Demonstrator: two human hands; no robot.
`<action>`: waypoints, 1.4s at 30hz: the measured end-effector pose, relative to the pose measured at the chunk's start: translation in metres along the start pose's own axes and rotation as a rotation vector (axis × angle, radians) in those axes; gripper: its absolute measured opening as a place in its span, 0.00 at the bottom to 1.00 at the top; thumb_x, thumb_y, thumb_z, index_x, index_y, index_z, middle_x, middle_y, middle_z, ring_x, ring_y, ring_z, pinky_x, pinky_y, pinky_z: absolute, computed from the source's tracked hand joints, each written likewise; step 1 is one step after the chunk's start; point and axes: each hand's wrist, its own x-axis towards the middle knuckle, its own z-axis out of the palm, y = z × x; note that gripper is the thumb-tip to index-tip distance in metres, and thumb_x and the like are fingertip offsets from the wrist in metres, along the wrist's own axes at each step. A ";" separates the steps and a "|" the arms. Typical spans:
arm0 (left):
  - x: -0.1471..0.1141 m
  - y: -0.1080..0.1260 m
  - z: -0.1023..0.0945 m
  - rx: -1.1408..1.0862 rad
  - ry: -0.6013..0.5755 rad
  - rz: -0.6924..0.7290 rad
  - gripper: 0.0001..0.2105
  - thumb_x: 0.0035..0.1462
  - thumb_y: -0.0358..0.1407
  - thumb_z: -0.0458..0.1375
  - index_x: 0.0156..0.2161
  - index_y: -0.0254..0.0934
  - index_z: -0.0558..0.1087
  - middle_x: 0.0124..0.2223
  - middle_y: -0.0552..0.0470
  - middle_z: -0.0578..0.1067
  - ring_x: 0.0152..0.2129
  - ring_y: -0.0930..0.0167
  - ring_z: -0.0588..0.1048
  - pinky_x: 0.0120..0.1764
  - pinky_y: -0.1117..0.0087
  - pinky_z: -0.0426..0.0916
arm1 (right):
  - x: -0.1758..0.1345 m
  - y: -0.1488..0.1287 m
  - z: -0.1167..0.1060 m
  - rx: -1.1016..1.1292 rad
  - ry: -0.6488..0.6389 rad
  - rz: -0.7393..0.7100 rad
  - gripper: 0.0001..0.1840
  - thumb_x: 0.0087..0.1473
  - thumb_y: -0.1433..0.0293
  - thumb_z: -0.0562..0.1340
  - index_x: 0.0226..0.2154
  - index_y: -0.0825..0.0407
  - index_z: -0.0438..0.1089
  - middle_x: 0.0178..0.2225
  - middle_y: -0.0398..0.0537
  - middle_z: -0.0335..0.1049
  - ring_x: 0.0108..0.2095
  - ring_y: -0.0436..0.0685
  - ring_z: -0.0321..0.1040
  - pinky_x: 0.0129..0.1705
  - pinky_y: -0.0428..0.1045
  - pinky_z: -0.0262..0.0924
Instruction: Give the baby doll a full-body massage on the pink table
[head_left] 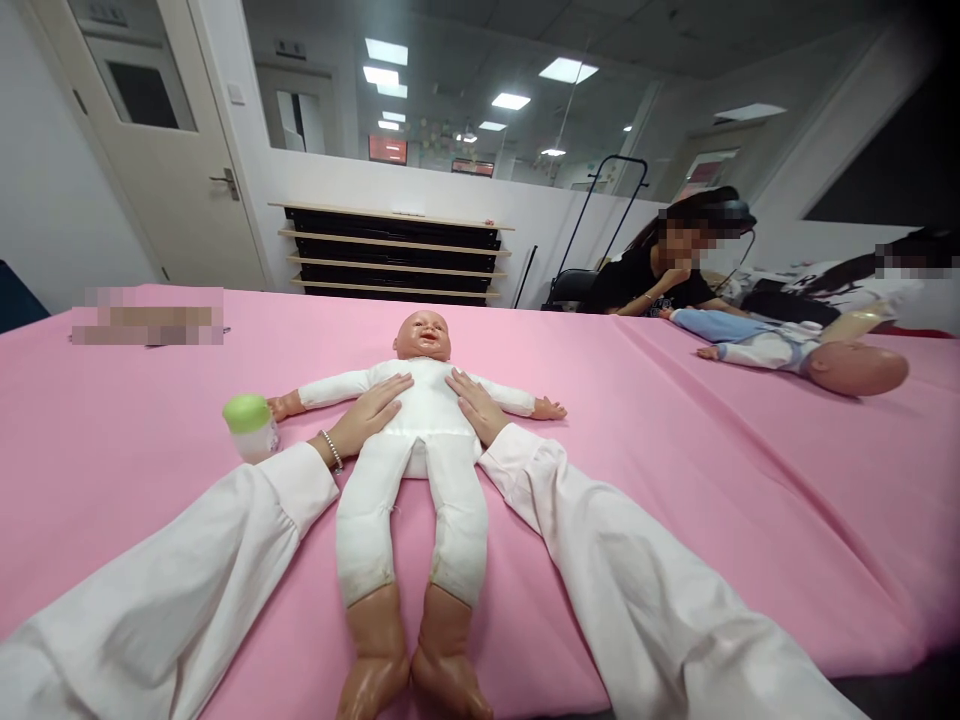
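A baby doll (pixel 424 400) with a white cloth body lies face up, its feet towards me and its arms spread wide. My left hand (pixel 369 412) rests flat on the left side of its chest, fingers stretched out. On the other side of the chest lies my right hand (pixel 477 408), also flat with its fingers extended. Both hands touch the cloth and grasp nothing. Beside the doll's hand at the left stands a small jar with a green lid (pixel 251 425).
The table has a pink cover (pixel 660 470). A second doll in blue and white (pixel 780 345) lies at the right. Behind it sit a person in black (pixel 645 270) and another person, partly seen. A blurred item (pixel 150 318) lies far left. Black shelving (pixel 394 250) stands against the wall.
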 end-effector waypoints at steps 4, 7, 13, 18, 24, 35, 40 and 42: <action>0.001 0.011 -0.003 0.034 -0.037 -0.020 0.24 0.61 0.45 0.38 0.60 0.39 0.55 0.63 0.51 0.55 0.61 0.69 0.50 0.61 0.59 0.42 | -0.001 0.001 0.001 -0.005 0.009 0.014 0.30 0.61 0.58 0.37 0.60 0.52 0.49 0.63 0.51 0.39 0.64 0.55 0.35 0.62 0.59 0.33; 0.003 0.033 -0.004 0.081 -0.155 0.068 0.23 0.62 0.45 0.39 0.59 0.43 0.57 0.62 0.52 0.55 0.61 0.67 0.49 0.60 0.53 0.37 | -0.001 0.001 0.002 0.000 0.007 0.014 0.29 0.61 0.59 0.38 0.60 0.53 0.48 0.63 0.51 0.39 0.64 0.55 0.34 0.62 0.59 0.34; 0.004 0.064 0.001 0.140 -0.307 0.214 0.20 0.61 0.45 0.43 0.56 0.48 0.63 0.60 0.55 0.61 0.60 0.64 0.53 0.59 0.50 0.39 | 0.001 0.003 0.004 0.015 0.008 0.006 0.29 0.61 0.60 0.37 0.60 0.52 0.48 0.63 0.51 0.39 0.64 0.54 0.34 0.62 0.58 0.33; 0.007 0.048 0.003 0.111 -0.226 0.149 0.20 0.61 0.44 0.41 0.56 0.46 0.63 0.60 0.55 0.60 0.60 0.66 0.53 0.60 0.53 0.40 | 0.002 0.001 0.007 0.034 -0.003 -0.004 0.31 0.60 0.57 0.37 0.60 0.54 0.47 0.64 0.53 0.36 0.64 0.57 0.31 0.62 0.61 0.31; 0.013 0.020 0.007 0.071 -0.022 -0.080 0.21 0.61 0.42 0.41 0.57 0.43 0.60 0.62 0.53 0.57 0.61 0.67 0.49 0.60 0.53 0.42 | -0.006 -0.020 0.008 0.060 -0.028 -0.104 0.33 0.60 0.54 0.35 0.60 0.53 0.47 0.63 0.52 0.40 0.64 0.57 0.32 0.61 0.64 0.27; 0.018 -0.010 0.012 -0.038 0.137 -0.236 0.23 0.60 0.39 0.40 0.58 0.35 0.59 0.62 0.50 0.55 0.61 0.69 0.48 0.61 0.60 0.43 | -0.017 -0.062 -0.005 0.127 -0.131 -0.453 0.28 0.60 0.56 0.38 0.50 0.45 0.65 0.54 0.44 0.62 0.60 0.51 0.48 0.63 0.56 0.33; 0.018 0.010 0.009 0.025 0.056 -0.269 0.24 0.60 0.40 0.40 0.59 0.33 0.58 0.63 0.46 0.53 0.61 0.66 0.46 0.61 0.59 0.42 | -0.009 -0.047 0.003 0.147 -0.079 -0.237 0.29 0.59 0.53 0.39 0.55 0.44 0.59 0.60 0.45 0.51 0.63 0.56 0.41 0.62 0.64 0.30; 0.015 0.019 0.009 0.066 0.017 -0.266 0.26 0.60 0.44 0.43 0.60 0.34 0.56 0.64 0.45 0.50 0.62 0.63 0.44 0.60 0.55 0.42 | -0.005 -0.040 0.006 0.142 -0.067 -0.134 0.30 0.58 0.51 0.41 0.58 0.43 0.54 0.62 0.45 0.43 0.64 0.59 0.35 0.61 0.67 0.27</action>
